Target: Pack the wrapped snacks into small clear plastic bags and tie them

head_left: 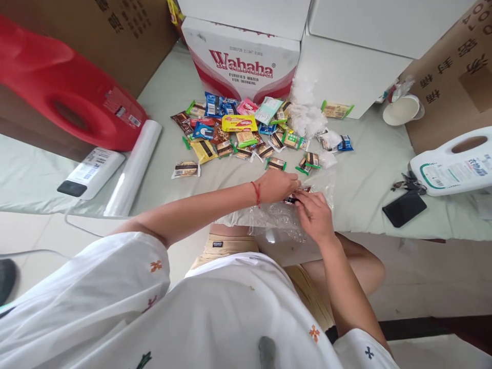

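Observation:
My left hand [280,185], with a red string on its wrist, is closed at the upper left edge of a small dark brown snack packet [291,200]. From the lower right, my right hand [317,214] pinches the same packet, and its fingers partly cover it. Beneath both hands lies a clear plastic bag [279,218], crumpled and hanging over the front edge of the green-grey cloth surface [361,205]. Just beyond them is a loose pile of wrapped snacks, among them a yellow packet [239,123], a blue packet [214,105] and a green-ended biscuit packet [275,164].
Crumpled clear bags [307,118] lie right of the pile, before white boxes and a Wahaha carton [242,66]. On the left are a red jug [88,102], a plastic film roll [134,169] and a power bank [90,171]. A phone [404,208], keys [409,183] and a white jug [453,164] lie right.

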The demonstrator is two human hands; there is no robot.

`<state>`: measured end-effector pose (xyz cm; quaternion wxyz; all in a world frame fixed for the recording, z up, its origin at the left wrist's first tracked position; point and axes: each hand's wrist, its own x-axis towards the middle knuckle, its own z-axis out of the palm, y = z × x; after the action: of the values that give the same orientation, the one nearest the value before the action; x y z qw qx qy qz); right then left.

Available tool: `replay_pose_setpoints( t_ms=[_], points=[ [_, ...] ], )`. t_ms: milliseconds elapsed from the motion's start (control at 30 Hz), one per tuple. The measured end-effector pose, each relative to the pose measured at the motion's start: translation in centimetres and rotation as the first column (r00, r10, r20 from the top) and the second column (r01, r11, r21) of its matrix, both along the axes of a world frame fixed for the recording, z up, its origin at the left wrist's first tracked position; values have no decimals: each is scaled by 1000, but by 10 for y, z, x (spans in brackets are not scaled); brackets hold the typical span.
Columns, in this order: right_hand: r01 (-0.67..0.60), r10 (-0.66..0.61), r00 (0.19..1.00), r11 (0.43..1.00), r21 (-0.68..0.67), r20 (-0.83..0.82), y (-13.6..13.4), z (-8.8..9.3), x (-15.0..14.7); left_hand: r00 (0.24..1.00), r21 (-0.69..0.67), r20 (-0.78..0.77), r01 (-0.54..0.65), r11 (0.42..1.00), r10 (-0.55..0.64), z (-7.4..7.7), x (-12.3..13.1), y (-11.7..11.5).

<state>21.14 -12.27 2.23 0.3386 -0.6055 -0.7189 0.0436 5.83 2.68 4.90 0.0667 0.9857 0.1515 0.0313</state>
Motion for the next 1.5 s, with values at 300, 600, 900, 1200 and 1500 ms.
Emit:
replay_pose_setpoints(
  t_ms=[300, 600, 900, 1200, 1500],
  points=[
    [120, -79, 954, 985, -126, 288, 27, 18, 27, 995, -163, 89, -39, 986, 55, -25, -25, -26],
    [23, -19, 981, 1000, -16, 193, 14, 12, 33, 949, -161, 198, -216, 963, 246, -35, -19, -26],
    [422, -444, 890, 887, -188, -101, -2, -17, -7, 925, -211, 326, -129, 969, 194, -51, -14, -16],
    [546, -551, 815, 834, -80, -180, -6, -4, -30, 889, -216, 375, -194, 957, 264, -43, -7, -3],
    [478, -585, 788, 778, -407, -192, 14, -17, -26, 912, -151, 200, -332, 931, 357, -42, 6, 11]
  ],
)
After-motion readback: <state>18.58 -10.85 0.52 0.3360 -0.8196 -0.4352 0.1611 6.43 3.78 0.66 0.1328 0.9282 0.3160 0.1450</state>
